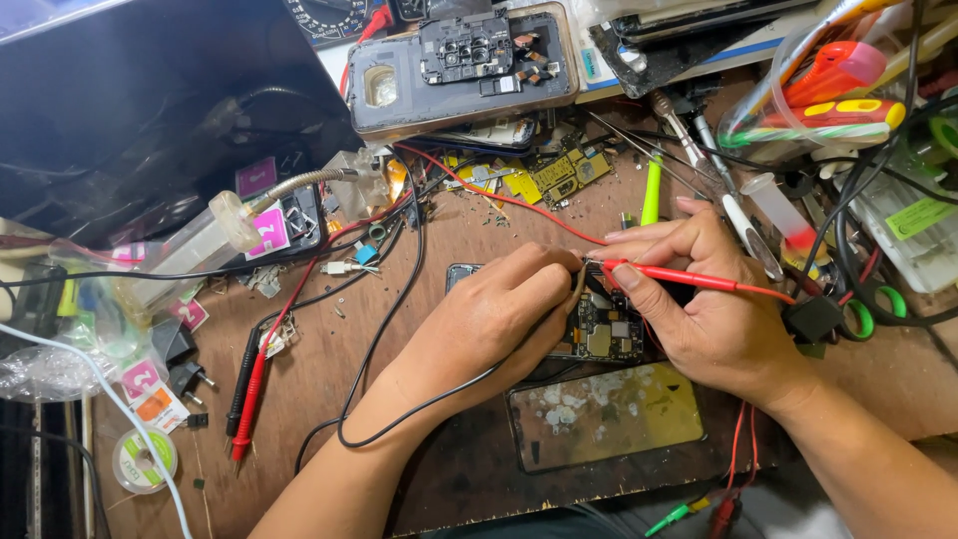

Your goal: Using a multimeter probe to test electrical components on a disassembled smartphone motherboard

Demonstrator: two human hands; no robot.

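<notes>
While both hands point(609, 299) hold probes, opened phone point(604, 329) lies beneath them

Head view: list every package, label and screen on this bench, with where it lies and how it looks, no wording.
Pink labelled packets: left of centre, small squares, pink and white.
Orange packet: lower left, small, orange and white.
Green label: far right on a clear box, rectangular.
Detached screen panel: below the hands, dark rectangle with yellowish reflection.
Dark screen: upper left, large, black.
</notes>
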